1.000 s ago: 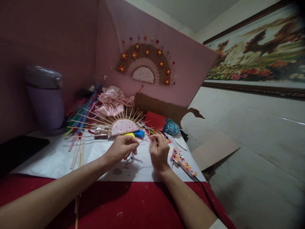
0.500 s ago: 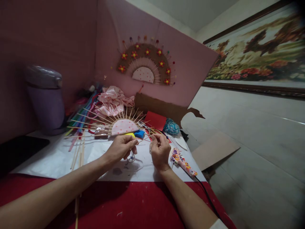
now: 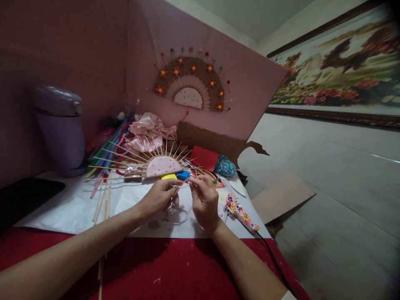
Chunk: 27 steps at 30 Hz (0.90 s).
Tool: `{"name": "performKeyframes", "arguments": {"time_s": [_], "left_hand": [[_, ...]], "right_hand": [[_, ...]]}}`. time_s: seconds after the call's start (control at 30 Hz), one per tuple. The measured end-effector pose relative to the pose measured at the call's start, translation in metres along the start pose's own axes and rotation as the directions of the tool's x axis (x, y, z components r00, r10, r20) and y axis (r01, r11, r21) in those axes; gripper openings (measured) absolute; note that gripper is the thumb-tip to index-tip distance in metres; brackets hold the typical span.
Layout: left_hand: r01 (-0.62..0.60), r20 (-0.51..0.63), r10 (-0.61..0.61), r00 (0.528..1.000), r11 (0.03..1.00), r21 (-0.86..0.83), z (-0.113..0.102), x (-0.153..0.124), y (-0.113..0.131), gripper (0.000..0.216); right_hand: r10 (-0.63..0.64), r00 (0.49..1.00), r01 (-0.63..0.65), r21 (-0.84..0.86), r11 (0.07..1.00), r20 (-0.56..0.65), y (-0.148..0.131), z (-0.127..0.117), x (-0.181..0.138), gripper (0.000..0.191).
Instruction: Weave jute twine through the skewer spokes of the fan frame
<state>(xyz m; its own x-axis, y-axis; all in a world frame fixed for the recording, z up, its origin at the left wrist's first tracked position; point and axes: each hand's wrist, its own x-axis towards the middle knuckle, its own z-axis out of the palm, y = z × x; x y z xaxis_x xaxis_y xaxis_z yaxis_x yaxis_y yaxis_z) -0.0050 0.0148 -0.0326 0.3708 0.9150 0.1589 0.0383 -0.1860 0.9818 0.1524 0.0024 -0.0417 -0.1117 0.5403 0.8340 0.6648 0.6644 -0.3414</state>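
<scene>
The left hand (image 3: pixel 158 196) and the right hand (image 3: pixel 204 200) meet fingertip to fingertip above the white paper sheet (image 3: pixel 75 208), both pinching a thin pale wooden skewer (image 3: pixel 180 187) that slants between them; the exact finger hold on it is too small to make out. Just behind the hands, toward the far edge of the tabletop, lies a half-round fan of polka-dot pink fabric with bamboo sticks radiating from it (image 3: pixel 162 164). A small yellow block (image 3: pixel 169 176) and a blue one (image 3: pixel 183 175) sit at its straight edge. Loose bamboo sticks (image 3: pixel 103 200) lie on the sheet's left side. A flower-patterned glue gun (image 3: pixel 240 212) rests near the sheet's right edge, beside the right hand. Behind are crumpled pink cloth (image 3: pixel 150 129), a red card (image 3: pixel 203 158) and a teal yarn ball (image 3: pixel 224 166). The near edge shows red felt (image 3: pixel 162 266), speckled white. A lilac lidded bin (image 3: pixel 59 129) stands at the far left corner. A pink board (image 3: pixel 243 91) carries a brown flowered fan (image 3: pixel 190 83); a framed painting (image 3: pixel 337 66) hangs on the grey wall.
</scene>
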Motion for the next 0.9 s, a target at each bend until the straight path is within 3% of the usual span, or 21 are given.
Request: {"name": "performKeyframes", "arguments": {"time_s": [0.1, 0.33, 0.63, 0.9], "left_hand": [[-0.068, 0.043, 0.064, 0.997, 0.99, 0.125, 0.0004, -0.0004, -0.0021, 0.034], [-0.225, 0.078, 0.211, 0.974, 0.906, 0.358, 0.002, -0.0014, -0.0093, 0.029], [-0.203, 0.072, 0.191, 0.979, 0.877, 0.435, 0.0006, -0.0029, -0.0091, 0.026], [-0.218, 0.002, 0.235, 0.972, 0.899, 0.38, -0.0002, -0.0014, -0.0089, 0.015]], "right_hand": [[-0.062, 0.993, 0.06, 0.027, 0.998, 0.102, -0.0042, -0.001, -0.0013, 0.022], [-0.095, 0.973, 0.09, 0.032, 0.995, 0.212, -0.0041, 0.0024, -0.0013, 0.013], [-0.062, 0.973, 0.04, 0.103, 0.994, 0.224, -0.0016, 0.0069, -0.0008, 0.011], [-0.023, 0.995, 0.012, 0.104, 0.994, 0.101, -0.0013, 0.0055, 0.0001, 0.011]]}}
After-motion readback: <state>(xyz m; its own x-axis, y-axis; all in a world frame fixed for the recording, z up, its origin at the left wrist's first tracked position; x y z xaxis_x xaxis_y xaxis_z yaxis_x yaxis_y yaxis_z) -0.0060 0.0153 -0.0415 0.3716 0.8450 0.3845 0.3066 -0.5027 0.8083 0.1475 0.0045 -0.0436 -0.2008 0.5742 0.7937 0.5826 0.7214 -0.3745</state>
